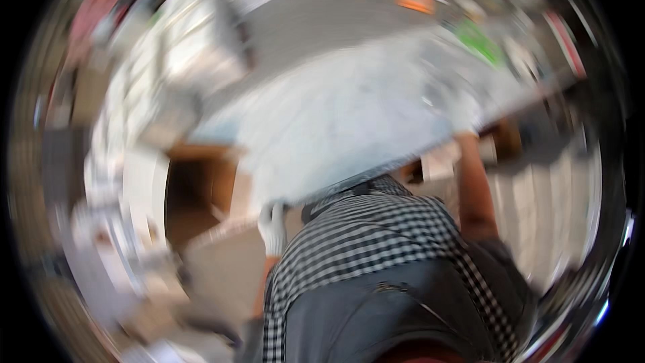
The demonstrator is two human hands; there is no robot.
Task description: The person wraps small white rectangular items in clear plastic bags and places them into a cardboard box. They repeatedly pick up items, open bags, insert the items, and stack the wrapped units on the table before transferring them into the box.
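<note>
My left hand [272,228], in a white glove, is at the near left corner of a pale table [336,107]. Its fingertips look bent beside the table's edge, but blur hides whether they grip anything. Farther right, my right hand [464,113] reaches over the near edge onto the tabletop, also white-gloved. Motion smears its fingers into the pale surface. Just beyond it lies something clear and shiny [433,91], perhaps plastic film; I cannot tell whether the hand touches it.
An open cardboard box [201,191] stands left of the table. White wrapped stacks [201,60] rise at the far left. Toward the far right are a green item [478,42] and an orange box [414,1]. Pale stacked material [547,215] is beside my right arm.
</note>
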